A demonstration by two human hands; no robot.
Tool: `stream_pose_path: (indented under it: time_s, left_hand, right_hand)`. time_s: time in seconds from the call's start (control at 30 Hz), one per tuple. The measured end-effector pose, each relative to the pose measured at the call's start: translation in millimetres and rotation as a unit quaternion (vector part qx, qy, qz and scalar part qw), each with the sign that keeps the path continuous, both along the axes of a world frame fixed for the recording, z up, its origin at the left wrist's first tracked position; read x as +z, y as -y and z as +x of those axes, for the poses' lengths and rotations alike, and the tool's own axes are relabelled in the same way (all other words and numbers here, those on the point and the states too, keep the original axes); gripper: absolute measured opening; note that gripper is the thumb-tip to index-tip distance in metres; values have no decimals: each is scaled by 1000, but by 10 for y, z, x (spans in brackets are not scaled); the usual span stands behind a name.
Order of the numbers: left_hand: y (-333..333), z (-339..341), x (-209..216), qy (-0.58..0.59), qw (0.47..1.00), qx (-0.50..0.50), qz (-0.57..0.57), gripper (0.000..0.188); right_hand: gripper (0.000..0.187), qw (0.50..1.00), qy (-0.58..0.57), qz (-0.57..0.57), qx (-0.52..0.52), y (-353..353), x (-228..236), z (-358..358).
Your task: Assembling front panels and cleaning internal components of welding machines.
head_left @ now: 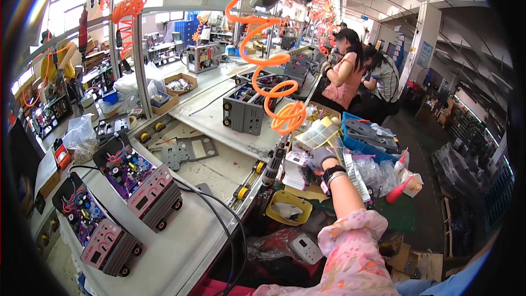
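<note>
My right hand [322, 157], in a grey glove with a dark band at the wrist, reaches out to the supplies at the right side of the bench. It is over or against a stack of white printed cards [296, 169] and pale yellow translucent sheets [318, 134]. Its fingers are too small and partly hidden, so I cannot tell whether they grip anything. No part of my left hand shows. On the near bench at left stand two open electronic units, one front unit [107, 248] and one behind it [153, 194], with knobbed front panels and bare purple circuit boards.
An electric screwdriver [272, 164] hangs from an orange coiled hose [274, 60]. Below it sits a yellow bin [289, 208]; a blue crate [364, 140] of grey parts stands farther right. Black cables [219, 225] cross the bench edge. Two people work along the line.
</note>
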State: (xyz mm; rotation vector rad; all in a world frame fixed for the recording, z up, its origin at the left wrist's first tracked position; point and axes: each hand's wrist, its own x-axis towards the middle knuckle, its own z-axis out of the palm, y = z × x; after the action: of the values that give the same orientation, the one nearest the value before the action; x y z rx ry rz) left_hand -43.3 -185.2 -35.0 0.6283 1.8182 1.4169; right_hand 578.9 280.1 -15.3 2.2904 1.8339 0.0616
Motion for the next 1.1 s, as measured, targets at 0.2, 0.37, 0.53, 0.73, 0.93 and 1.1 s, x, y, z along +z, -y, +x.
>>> stream_pose_path:
  time_s: [0.2,0.37,0.53,0.73,0.93,1.1]
  left_hand:
    - [115,120,136,4,999,-45,21,33]
    - [245,156,244,-3,997,-74,28,34]
    - [367,145,396,-11,993,-111,49,35]
    - [-24,28,610,-11,975,-203,93,36]
    - [-887,147,564,201,956,-179,116,34]
    - [-1486,431,210,457,836,-281,115,34]
  right_hand:
    - [36,992,-70,102,19,-9,-116,144]
    - [32,981,-132,144,-16,18,-91,171]
    - [28,928,-228,292,53,75,-33,190]
    - [22,868,-242,420,105,204,54,197]
    - [22,782,-282,536,145,493,198,19]
    - [17,765,-386,494,149,954,374,-607]
